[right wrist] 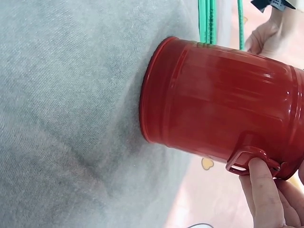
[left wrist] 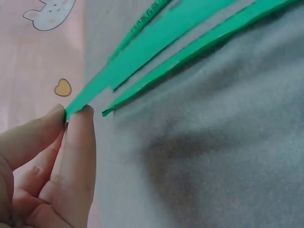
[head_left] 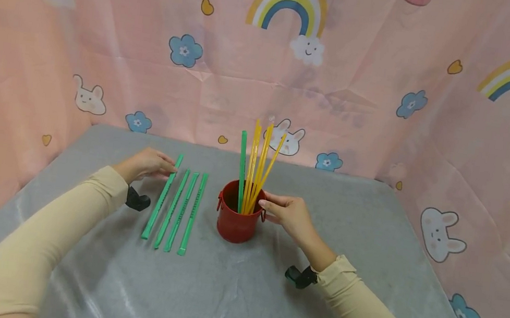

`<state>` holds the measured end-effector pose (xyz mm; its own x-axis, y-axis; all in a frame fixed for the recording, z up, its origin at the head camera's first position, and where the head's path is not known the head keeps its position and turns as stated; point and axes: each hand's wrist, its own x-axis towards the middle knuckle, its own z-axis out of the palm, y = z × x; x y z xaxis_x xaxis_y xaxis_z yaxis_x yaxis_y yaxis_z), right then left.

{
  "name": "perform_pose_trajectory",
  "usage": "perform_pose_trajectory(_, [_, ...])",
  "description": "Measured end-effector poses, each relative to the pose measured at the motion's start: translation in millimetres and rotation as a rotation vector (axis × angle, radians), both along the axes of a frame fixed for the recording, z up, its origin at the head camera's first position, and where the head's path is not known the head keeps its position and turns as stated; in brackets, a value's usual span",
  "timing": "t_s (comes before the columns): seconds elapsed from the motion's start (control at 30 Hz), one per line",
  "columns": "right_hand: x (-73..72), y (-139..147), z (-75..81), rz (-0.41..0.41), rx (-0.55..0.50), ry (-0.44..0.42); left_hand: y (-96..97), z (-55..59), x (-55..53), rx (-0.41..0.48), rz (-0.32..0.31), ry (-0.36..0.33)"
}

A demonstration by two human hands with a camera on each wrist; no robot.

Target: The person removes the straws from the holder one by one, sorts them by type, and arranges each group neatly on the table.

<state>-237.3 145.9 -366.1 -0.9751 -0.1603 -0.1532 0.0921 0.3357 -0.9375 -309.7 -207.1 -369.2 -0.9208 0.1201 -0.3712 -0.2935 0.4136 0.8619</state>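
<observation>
My left hand (head_left: pixel 148 163) pinches the far end of a green paper-wrapped straw (head_left: pixel 161 201) between thumb and fingers. In the left wrist view this straw (left wrist: pixel 102 81) slants up from the fingertips, its near part blurred. Three more green straws (head_left: pixel 193 215) lie side by side on the cloth to its right. A red metal bucket (head_left: pixel 235 229) stands upright on the table, holding one green straw (head_left: pixel 242 165) and several yellow straws (head_left: pixel 261 167). My right hand (head_left: pixel 293 217) holds the bucket at its right side, thumb at the rim, fingers by the small side handle (right wrist: pixel 247 159).
Grey cloth (head_left: pixel 239 299) covers the table. A pink patterned curtain (head_left: pixel 214 102) hangs behind it and along both sides. Each wrist carries a black camera mount, one at the left wrist (head_left: pixel 138 200) and one at the right wrist (head_left: pixel 300 277).
</observation>
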Motion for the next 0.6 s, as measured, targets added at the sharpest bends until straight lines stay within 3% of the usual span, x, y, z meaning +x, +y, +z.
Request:
perform_pose_trajectory(0.4, [1.3,0,0.3,-0.001,-0.018,0.008,5.0,-13.2,-4.2,-0.039,0.06,-0.056])
perform_pose_trajectory(0.6, [1.7,1,0.8,-0.005,-0.02,0.008,9.7,-19.8,-6.7,-0.088,0.07,-0.051])
